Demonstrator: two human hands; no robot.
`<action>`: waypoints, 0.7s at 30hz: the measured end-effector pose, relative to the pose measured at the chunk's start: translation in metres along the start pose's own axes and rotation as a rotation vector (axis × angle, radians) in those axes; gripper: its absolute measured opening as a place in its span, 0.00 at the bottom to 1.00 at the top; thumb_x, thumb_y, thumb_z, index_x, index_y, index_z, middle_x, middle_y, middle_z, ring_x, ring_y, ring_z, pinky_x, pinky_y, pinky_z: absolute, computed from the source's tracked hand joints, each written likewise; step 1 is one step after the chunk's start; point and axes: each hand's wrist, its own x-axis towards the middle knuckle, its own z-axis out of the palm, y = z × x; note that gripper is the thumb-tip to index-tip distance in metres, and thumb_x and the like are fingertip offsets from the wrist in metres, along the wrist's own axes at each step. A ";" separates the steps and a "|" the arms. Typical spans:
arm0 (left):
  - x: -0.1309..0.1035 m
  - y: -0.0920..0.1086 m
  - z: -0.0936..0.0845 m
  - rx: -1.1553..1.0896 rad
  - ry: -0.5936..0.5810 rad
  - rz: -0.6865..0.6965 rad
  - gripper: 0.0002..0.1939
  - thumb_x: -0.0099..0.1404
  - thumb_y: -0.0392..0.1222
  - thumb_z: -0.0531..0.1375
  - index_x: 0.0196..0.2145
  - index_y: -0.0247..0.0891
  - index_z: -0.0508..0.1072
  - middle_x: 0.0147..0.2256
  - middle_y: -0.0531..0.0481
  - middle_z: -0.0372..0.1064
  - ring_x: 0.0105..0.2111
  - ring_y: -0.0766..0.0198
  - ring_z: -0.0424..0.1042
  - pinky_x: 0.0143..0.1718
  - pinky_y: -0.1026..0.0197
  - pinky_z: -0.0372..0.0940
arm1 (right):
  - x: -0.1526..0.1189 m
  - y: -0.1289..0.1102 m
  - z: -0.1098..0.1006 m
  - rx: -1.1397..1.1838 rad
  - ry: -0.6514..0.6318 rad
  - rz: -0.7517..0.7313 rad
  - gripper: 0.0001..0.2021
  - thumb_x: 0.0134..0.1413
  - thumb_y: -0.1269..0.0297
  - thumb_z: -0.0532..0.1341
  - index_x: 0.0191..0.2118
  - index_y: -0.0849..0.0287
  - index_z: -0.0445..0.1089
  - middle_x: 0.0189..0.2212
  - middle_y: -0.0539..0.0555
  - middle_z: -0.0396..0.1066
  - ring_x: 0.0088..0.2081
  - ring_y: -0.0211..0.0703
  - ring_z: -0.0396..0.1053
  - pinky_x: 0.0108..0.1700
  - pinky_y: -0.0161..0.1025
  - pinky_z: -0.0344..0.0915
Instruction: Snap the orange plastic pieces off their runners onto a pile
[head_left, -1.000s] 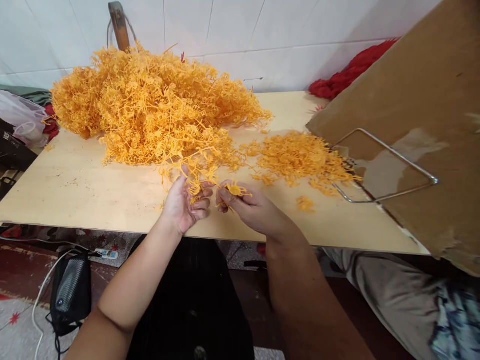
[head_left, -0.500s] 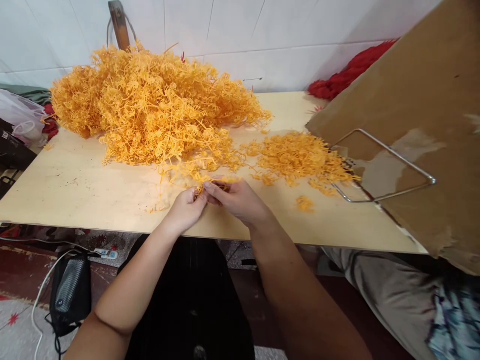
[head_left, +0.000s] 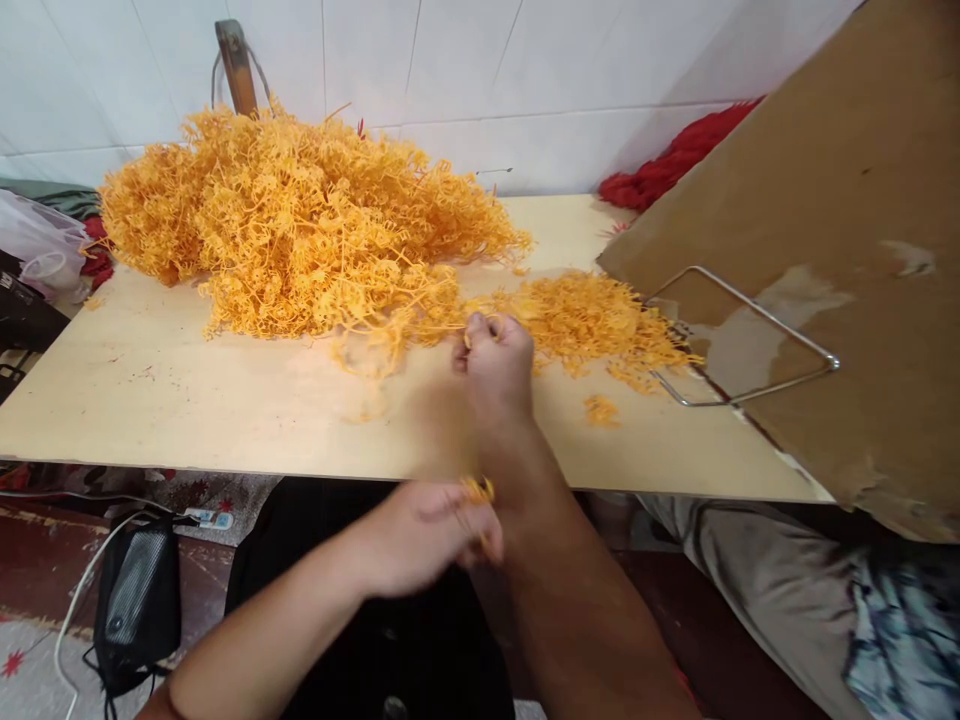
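A big heap of orange, thin-branched plastic sprigs [head_left: 300, 220] lies on the pale table [head_left: 225, 400]. To its right is a smaller, flatter pile of orange pieces [head_left: 592, 315]. My right hand [head_left: 501, 365], between the two piles, is closed with its fingers on an orange strand [head_left: 450, 326] that reaches back toward the big heap. Below the table's front edge, close to my right forearm, my left hand [head_left: 439, 525] is smeared by motion. It is closed on a small orange piece [head_left: 478, 490] that pokes out at the fingertips.
A brown cardboard sheet [head_left: 810, 220] leans at the right, with a bent metal wire frame [head_left: 750, 300] against it. Red material [head_left: 679, 160] lies behind it. A black mesh-fronted device [head_left: 139, 595] hangs low at the left. Beside me at the right is another person's trouser leg [head_left: 742, 580].
My hands have come apart. The left moved down and right, off the table's edge, with a small orange piece; the right moved up and right, toward the smaller pile.
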 end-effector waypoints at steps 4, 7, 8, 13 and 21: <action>-0.003 0.017 -0.002 -0.116 0.033 0.075 0.10 0.56 0.39 0.53 0.34 0.33 0.69 0.21 0.56 0.58 0.15 0.79 0.47 0.15 0.70 0.37 | -0.007 -0.012 -0.007 -0.034 -0.136 0.003 0.09 0.49 0.61 0.54 0.24 0.59 0.58 0.16 0.46 0.59 0.17 0.31 0.58 0.19 0.30 0.56; 0.007 0.031 -0.013 -0.226 0.176 0.115 0.10 0.53 0.33 0.53 0.35 0.35 0.66 0.24 0.57 0.56 0.14 0.81 0.44 0.15 0.71 0.34 | -0.021 -0.015 -0.008 -0.145 -0.209 -0.181 0.07 0.42 0.65 0.57 0.31 0.59 0.62 0.23 0.49 0.65 0.24 0.36 0.64 0.26 0.34 0.62; 0.010 0.032 -0.016 -0.238 0.180 0.091 0.08 0.54 0.33 0.53 0.34 0.35 0.66 0.24 0.57 0.55 0.14 0.82 0.44 0.15 0.71 0.34 | -0.024 -0.014 -0.009 -0.220 -0.196 -0.269 0.09 0.39 0.68 0.58 0.32 0.58 0.62 0.26 0.49 0.65 0.28 0.38 0.65 0.30 0.36 0.64; 0.018 0.022 -0.025 -0.274 0.212 0.004 0.01 0.54 0.33 0.52 0.27 0.33 0.62 0.21 0.58 0.50 0.13 0.82 0.44 0.14 0.73 0.33 | -0.029 -0.008 -0.016 -0.602 -0.190 -0.545 0.14 0.44 0.74 0.51 0.38 0.59 0.65 0.33 0.54 0.69 0.36 0.42 0.67 0.39 0.40 0.65; 0.028 0.014 -0.027 -0.139 0.319 0.088 0.19 0.53 0.55 0.58 0.24 0.35 0.59 0.18 0.60 0.51 0.13 0.81 0.42 0.14 0.72 0.35 | -0.036 -0.013 -0.015 -0.946 -0.264 -0.644 0.18 0.48 0.73 0.50 0.46 0.63 0.64 0.37 0.60 0.67 0.33 0.44 0.67 0.32 0.38 0.63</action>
